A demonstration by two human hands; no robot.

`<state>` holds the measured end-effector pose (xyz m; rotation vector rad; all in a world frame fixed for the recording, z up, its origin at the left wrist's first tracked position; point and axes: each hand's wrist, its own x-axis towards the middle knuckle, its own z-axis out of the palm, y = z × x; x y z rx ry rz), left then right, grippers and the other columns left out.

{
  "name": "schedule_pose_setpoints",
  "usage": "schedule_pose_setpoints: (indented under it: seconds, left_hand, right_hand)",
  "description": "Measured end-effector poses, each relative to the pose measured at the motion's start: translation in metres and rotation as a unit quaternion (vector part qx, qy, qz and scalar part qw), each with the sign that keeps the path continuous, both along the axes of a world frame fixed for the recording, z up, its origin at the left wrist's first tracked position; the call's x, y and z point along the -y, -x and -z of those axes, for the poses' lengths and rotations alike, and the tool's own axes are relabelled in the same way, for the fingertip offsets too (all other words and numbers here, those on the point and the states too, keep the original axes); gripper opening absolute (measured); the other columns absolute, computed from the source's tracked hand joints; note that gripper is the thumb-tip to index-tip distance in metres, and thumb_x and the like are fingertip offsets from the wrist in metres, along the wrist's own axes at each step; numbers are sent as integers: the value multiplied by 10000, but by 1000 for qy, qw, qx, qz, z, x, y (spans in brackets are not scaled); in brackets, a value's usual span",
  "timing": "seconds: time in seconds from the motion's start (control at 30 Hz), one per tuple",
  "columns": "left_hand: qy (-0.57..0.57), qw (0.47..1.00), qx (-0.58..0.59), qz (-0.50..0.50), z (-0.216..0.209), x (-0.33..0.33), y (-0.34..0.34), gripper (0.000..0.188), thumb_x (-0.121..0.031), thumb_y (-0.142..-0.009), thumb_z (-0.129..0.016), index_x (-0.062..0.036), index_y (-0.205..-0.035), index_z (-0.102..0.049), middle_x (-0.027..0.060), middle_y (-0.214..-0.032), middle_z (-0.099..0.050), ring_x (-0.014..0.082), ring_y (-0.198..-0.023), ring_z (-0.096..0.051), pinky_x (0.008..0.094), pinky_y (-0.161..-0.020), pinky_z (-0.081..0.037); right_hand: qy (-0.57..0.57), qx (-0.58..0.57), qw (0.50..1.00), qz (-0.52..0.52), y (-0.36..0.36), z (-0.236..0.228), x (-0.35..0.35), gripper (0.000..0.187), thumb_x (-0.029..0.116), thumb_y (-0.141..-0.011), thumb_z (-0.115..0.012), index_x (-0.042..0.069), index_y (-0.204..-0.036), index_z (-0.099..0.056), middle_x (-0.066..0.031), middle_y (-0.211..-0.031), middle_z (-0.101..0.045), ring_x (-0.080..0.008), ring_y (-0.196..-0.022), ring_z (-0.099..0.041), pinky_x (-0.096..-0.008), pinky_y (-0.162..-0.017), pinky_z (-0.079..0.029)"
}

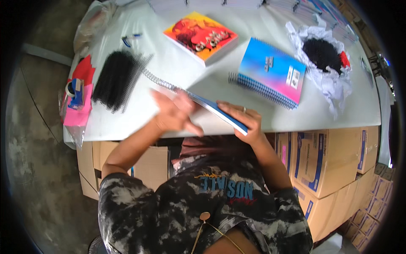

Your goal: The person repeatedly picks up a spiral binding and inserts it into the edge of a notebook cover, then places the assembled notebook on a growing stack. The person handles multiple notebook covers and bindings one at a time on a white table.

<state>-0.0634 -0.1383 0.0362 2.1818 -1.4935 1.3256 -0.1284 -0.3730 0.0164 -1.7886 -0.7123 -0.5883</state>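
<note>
My right hand (pixel 245 118) grips a thin blue-covered notebook (pixel 215 111) by its near end, tilted edge-up over the table's front edge. From the notebook's far end a spiral binding coil (pixel 156 79) sticks out toward the left. Beside that coil is my left hand (pixel 177 111), blurred by motion, its fingers and thumb apart; whether it touches the coil cannot be made out. A heap of black spiral coils (pixel 115 80) lies on the table to the left. Right of the held notebook sits a stack of spiral notebooks (pixel 270 70) with blue and pink covers.
On the white table (pixel 160 127) are a red and yellow stack of covers (pixel 201 36), crumpled paper (pixel 332 84) around dark coils, and a blue tape dispenser (pixel 77 94) on pink sheets. A small blue tool (pixel 127 41) lies behind the black heap. Cardboard boxes (pixel 319 156) stand below the table.
</note>
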Motion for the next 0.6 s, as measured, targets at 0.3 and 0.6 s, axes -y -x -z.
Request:
schedule_pose_setpoints:
  seconds: [0.3,0.6]
  left_hand:
    - [22,999,-23,0,-17,16,-14,1035,-667,-745,-497,78,-1356,-119,327,-1403,-98,520,-1287,-60,622,-999,24]
    - [-42,991,-73,103,28,22,11,1004,-747,-747,-346,88,-1302,-289,285,-1302,-340,449,-1255,-254,669,-984,-83]
  right_hand:
    - [9,13,1000,18,-3,-2,3,356,-16,-722,-620,-22,-1078,-604,-183,-1028,-629,-284,-919,-639,-336,-789,-518]
    - [-19,10,1000,15,-2,-5,-2,345,-17,-717,-624,-11,-1062,-618,-144,-1013,-644,-262,-916,-641,-338,-770,-514]
